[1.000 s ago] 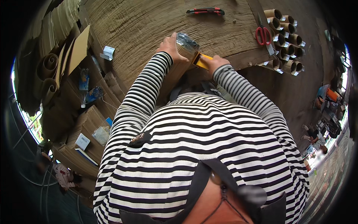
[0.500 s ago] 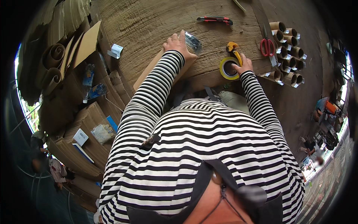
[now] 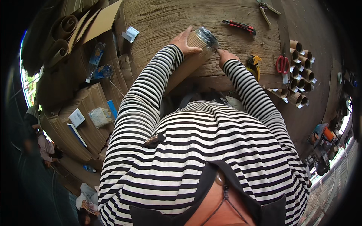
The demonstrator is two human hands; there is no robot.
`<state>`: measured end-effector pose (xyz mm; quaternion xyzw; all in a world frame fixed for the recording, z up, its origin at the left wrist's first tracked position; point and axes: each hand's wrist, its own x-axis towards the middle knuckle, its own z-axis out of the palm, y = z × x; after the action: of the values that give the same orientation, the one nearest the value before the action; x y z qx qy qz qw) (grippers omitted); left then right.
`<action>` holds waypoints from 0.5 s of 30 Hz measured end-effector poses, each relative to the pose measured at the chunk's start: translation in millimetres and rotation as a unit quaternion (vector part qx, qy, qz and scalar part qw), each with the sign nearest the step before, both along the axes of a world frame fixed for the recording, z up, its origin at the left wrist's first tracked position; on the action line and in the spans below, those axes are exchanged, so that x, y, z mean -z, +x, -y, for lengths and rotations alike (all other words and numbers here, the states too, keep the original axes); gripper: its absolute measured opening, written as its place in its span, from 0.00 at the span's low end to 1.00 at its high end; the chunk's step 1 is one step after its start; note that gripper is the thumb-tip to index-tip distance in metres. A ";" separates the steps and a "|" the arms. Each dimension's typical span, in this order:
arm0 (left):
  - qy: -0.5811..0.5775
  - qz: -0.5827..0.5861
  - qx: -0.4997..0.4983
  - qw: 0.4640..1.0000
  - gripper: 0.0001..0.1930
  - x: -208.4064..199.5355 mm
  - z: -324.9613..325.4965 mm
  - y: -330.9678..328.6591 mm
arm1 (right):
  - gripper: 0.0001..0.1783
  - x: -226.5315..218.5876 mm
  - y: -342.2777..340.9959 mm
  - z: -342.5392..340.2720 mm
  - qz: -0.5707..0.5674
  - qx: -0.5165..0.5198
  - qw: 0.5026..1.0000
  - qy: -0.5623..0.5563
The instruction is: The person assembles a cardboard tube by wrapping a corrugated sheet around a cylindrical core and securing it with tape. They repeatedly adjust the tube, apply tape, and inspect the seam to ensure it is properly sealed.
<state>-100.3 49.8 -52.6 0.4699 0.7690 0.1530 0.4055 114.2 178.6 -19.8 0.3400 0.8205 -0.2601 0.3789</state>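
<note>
In the head view, we're looking down past striped sleeves at a wooden tabletop (image 3: pixel 166 17), where a long cardboard bundle (image 3: pixel 188 68) lies at a slant near the front edge, its far end wrapped in clear film (image 3: pixel 206 36). Our left hand (image 3: pixel 184 42) is on the bundle just beside that wrapped end, thumb and fingers spread around the cardboard, holding it between them. The right hand (image 3: pixel 227 57) is at the opposite side with its fingers curled, tips right up at the edge of the film (we honestly can't tell if it's pinching anything).

Near the right wrist sits a yellow tape dispenser (image 3: pixel 256 66), partly behind the sleeve. Farther up there's a red-and-black utility knife (image 3: pixel 239 27), and pliers (image 3: pixel 269 10) lie at the far side. Over to our right we've got red-handled scissors (image 3: pixel 282 64), near a pile of cardboard tubes (image 3: pixel 298 71) with white tags. Off to our left: a folded white label (image 3: pixel 131 34), two plastic bottles (image 3: pixel 102 72) and a stack of flat cardboard (image 3: pixel 90 103).
</note>
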 end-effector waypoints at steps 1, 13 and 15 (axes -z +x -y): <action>-0.009 0.054 -0.037 0.998 0.63 4.3 23.2 -10.7 | 0.33 -2.2 6.8 -5.2 -0.053 0.057 0.997 0.001; -0.108 0.235 -0.302 0.917 0.30 93.8 298.5 18.0 | 0.44 32.9 -38.6 6.6 -0.250 0.083 0.961 0.089; -0.046 0.372 -0.435 0.819 0.29 111.6 276.6 34.9 | 0.41 49.7 -40.6 -7.5 -0.263 0.076 0.957 0.097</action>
<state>-65.4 -226.8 -164.2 -0.0256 0.6900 0.4412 0.5732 73.6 186.0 -69.5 0.3555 0.8844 -0.2875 0.0940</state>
